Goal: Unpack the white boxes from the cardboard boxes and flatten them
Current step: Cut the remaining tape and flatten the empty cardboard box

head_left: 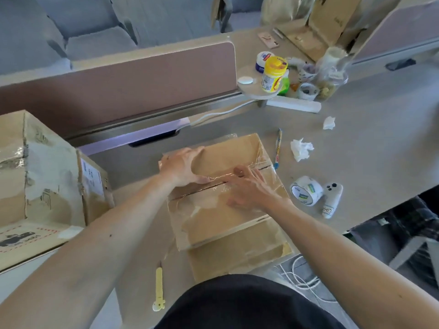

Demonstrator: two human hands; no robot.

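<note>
The taped cardboard box sat on the desk directly in front of the person. Its top flaps were closed and clear tape covered the centre seam. No white boxes showed; presumably they were inside.

The left hand lay flat on the far flap, fingers straight and pressing down, thumb close to the seam. The right hand rested across the seam with fingers outstretched and somewhat blurred, grasping nothing that could be made out.

The step looked like breaking that seam open. Doing it well would mean keeping the left hand's weight on the box so it could not slide. The right fingertips should find a loose tape edge and peel it along the seam rather than straight up. If the tape resisted, the yellow box cutter lay near the desk's front edge. A shallow cut would spare the contents, with the left hand kept off the line.
</note>
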